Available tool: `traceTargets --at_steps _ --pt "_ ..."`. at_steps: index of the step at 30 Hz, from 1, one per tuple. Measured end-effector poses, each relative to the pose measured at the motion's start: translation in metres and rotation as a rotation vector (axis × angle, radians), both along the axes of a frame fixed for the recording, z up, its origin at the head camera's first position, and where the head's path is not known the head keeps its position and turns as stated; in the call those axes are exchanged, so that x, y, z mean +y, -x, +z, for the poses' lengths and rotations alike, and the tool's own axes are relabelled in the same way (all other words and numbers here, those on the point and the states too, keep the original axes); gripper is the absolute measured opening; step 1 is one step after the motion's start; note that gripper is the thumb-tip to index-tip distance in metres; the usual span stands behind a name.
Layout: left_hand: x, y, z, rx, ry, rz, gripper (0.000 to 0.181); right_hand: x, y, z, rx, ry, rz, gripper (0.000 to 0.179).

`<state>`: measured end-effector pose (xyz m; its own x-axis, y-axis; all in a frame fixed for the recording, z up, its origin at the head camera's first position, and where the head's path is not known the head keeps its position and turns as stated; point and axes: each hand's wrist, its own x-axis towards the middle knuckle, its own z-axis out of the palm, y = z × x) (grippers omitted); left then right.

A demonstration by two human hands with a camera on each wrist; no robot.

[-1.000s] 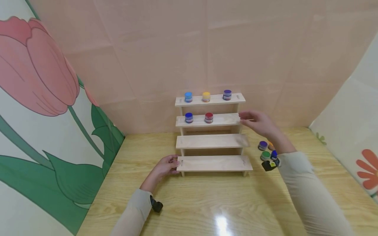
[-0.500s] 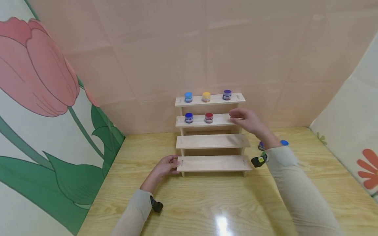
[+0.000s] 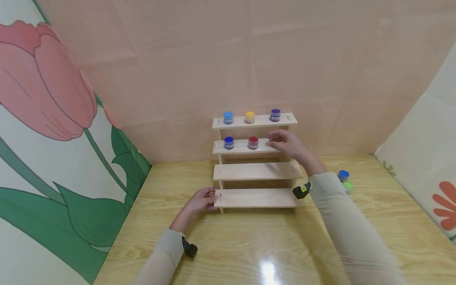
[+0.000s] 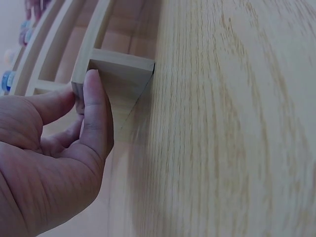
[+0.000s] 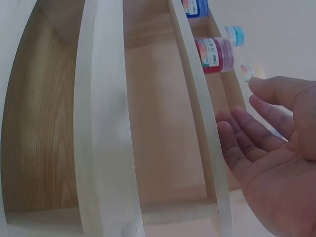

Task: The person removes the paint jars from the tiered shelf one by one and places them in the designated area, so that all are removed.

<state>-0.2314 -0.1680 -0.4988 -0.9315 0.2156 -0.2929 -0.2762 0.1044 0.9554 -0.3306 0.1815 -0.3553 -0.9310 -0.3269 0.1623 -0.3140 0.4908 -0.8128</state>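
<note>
A wooden four-tier stand (image 3: pixel 256 198) stands on the table. My left hand (image 3: pixel 199 202) pinches the left end of its lowest shelf, with the thumb above and fingers below in the left wrist view. My right hand (image 3: pixel 289 145) is at the right part of the second shelf from the top, fingers loosely bent with nothing seen between them. Left of it on that shelf are a red paint jar (image 3: pixel 253 143) and a dark blue jar (image 3: pixel 229 143). Light blue (image 3: pixel 228 118), yellow (image 3: pixel 250 118) and purple (image 3: pixel 275 115) jars stand on the top shelf.
On the table to the right, a blue-lidded jar (image 3: pixel 343 175) and a light green lid (image 3: pixel 348 186) show beside my right sleeve. A pink covering (image 3: pixel 178 79) hangs behind the stand. Flower-patterned panels (image 3: pixel 53 91) flank both sides.
My right hand has moved left along the second shelf, closer to the red jar. Its sleeve now covers several jars on the table. The left hand has kept its place.
</note>
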Motion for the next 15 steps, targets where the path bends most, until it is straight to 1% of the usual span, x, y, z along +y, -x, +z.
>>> traceTargets --at_steps 2,5,10,15 --pt "0.000 0.000 0.001 0.003 0.007 0.002 0.046 -0.003 0.002 0.000 -0.020 0.020 0.001 0.040" --pt "0.001 0.000 0.002 0.008 0.015 0.004 0.046 -0.008 0.004 -0.001 -0.039 0.020 -0.001 0.041" --pt "0.001 0.000 0.001 0.016 0.013 -0.002 0.045 -0.015 0.010 -0.002 -0.027 -0.006 -0.004 0.042" --pt "0.001 0.000 0.000 0.013 0.016 0.002 0.045 -0.023 0.013 -0.002 -0.026 -0.024 0.014 0.042"
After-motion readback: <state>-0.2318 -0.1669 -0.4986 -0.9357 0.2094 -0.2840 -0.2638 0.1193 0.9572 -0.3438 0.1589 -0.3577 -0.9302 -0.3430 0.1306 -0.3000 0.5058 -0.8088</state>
